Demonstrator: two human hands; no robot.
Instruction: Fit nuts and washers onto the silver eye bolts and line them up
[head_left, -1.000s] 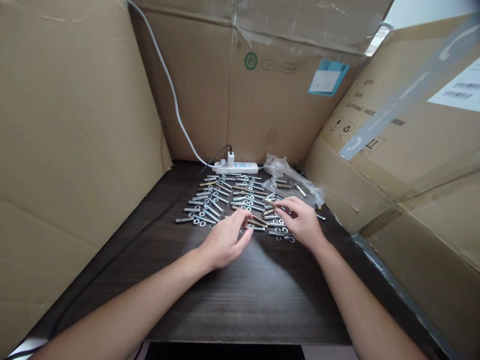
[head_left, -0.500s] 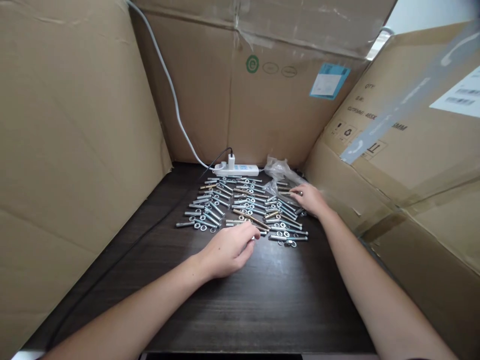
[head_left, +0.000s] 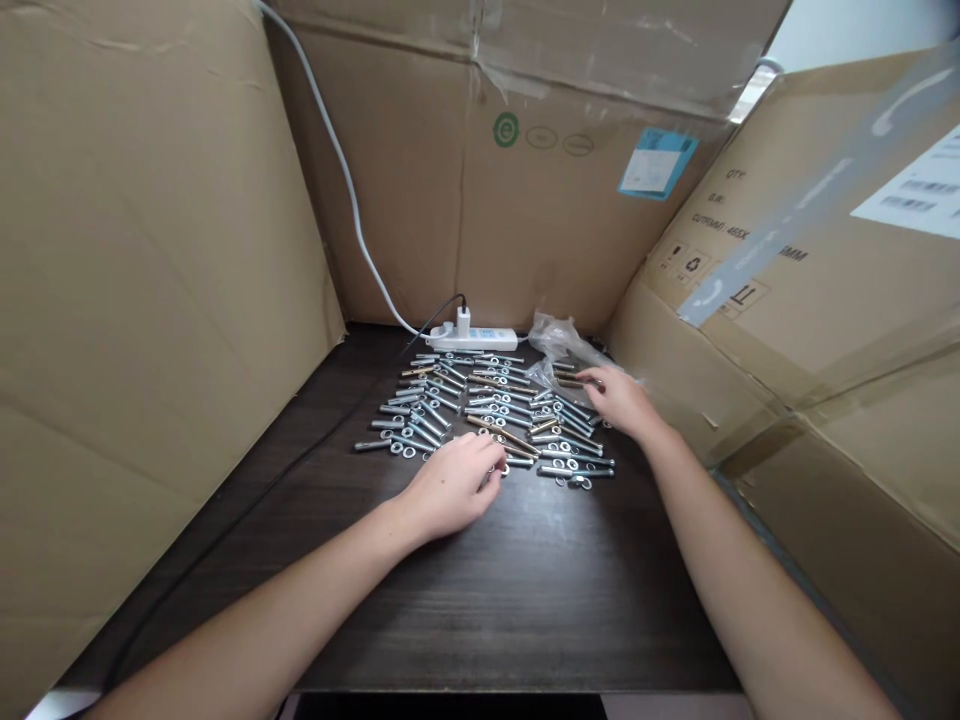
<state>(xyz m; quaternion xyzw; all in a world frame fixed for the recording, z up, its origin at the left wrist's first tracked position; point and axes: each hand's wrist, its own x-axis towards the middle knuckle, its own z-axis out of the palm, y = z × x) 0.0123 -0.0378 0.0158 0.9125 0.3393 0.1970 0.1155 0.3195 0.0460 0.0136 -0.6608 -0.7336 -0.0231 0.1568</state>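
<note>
My left hand [head_left: 456, 487] is low over the near edge of the rows, fingers curled down and thumb close to them. Small washers [head_left: 505, 471] show by its fingertips; what sits inside the fingers is hidden. Just beyond it lies a long brass-coloured bolt [head_left: 517, 438]. My right hand [head_left: 616, 400] is at the back right, beside the clear plastic bag [head_left: 551, 340], its fingers closed on a brass-coloured bolt [head_left: 570, 383]. Silver expansion bolts with sleeves [head_left: 427, 430], nuts and washers [head_left: 397, 447] lie in several slanted rows between and beyond the hands.
A white power strip [head_left: 487, 339] with a plug and cables stands behind the rows. One black cable [head_left: 300, 458] crosses the dark table [head_left: 525, 610] on the left. Cardboard walls [head_left: 165, 300] close in the left, back and right sides.
My left hand has moved slightly left and away from me, and washers now show beside its fingertips. My right hand has barely shifted at the brass-coloured bolt.
</note>
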